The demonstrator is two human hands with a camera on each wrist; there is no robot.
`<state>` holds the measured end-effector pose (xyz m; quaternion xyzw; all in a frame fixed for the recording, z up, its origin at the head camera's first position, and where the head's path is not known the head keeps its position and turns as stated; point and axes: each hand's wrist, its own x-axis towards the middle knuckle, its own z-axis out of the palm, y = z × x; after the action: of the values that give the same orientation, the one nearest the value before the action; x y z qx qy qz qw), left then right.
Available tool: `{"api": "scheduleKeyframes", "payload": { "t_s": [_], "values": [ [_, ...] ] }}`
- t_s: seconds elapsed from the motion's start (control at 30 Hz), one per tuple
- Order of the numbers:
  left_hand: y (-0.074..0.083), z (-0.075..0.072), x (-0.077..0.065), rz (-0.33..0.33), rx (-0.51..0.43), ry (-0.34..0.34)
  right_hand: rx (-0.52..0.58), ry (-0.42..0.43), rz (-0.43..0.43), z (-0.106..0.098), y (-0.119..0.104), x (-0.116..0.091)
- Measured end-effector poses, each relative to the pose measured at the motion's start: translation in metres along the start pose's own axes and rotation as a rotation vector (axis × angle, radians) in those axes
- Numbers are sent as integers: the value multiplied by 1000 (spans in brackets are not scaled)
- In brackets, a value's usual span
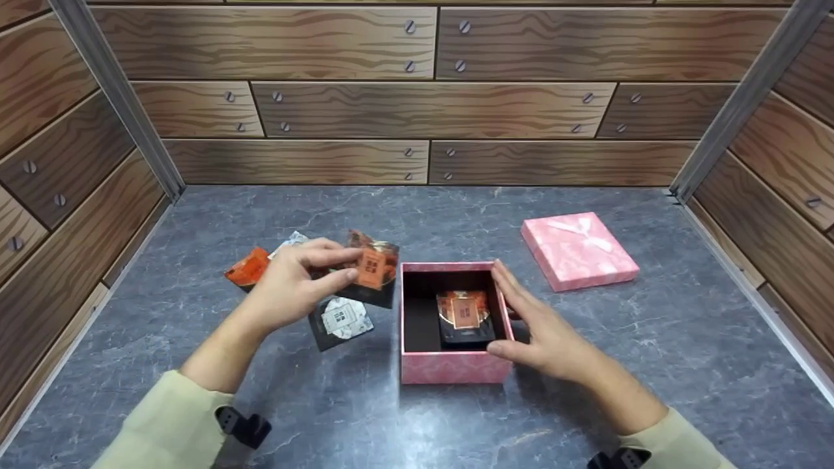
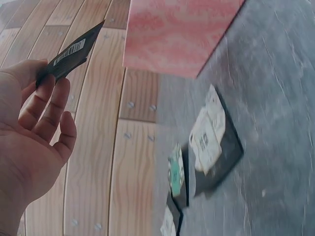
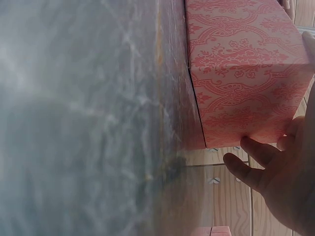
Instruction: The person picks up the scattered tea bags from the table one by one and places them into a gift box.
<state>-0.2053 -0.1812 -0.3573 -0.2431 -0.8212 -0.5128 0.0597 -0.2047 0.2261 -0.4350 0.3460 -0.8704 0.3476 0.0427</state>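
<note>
My left hand (image 1: 290, 283) pinches an orange-and-black packet (image 1: 373, 270) between thumb and fingers. It is held just left of the open pink box (image 1: 453, 369); the left wrist view shows its dark back with a barcode label. Another orange-and-black packet (image 1: 464, 316) stands inside the box, toward the right wall. With fingers fairly straight, my right hand (image 1: 547, 335) rests along the box's right side, thumb at the near corner and index finger at the far one. Under and behind the left hand lie a white-and-black packet (image 1: 343, 319) and an orange packet (image 1: 249, 268).
A pink box lid (image 1: 580, 251) with a pale ribbon bow lies at the back right of the grey marbled table (image 1: 651, 339). In the left wrist view a green-labelled packet (image 2: 175, 169) lies among the loose ones. Wood-patterned walls (image 1: 433, 107) close off the back and sides.
</note>
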Motion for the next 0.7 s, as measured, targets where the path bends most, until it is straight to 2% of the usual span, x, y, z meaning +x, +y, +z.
{"api": "scheduleKeyframes", "payload": {
  "t_s": [0.23, 0.4, 0.7],
  "values": [
    [7, 19, 11, 25, 15, -19, 5, -1, 4, 0, -1, 0],
    [7, 35, 18, 36, -13, -30, 1, 3, 8, -1, -2, 0],
    [5, 56, 21, 43, -8, -66, 0, -2, 16, 1, -2, -1]
  ]
}}
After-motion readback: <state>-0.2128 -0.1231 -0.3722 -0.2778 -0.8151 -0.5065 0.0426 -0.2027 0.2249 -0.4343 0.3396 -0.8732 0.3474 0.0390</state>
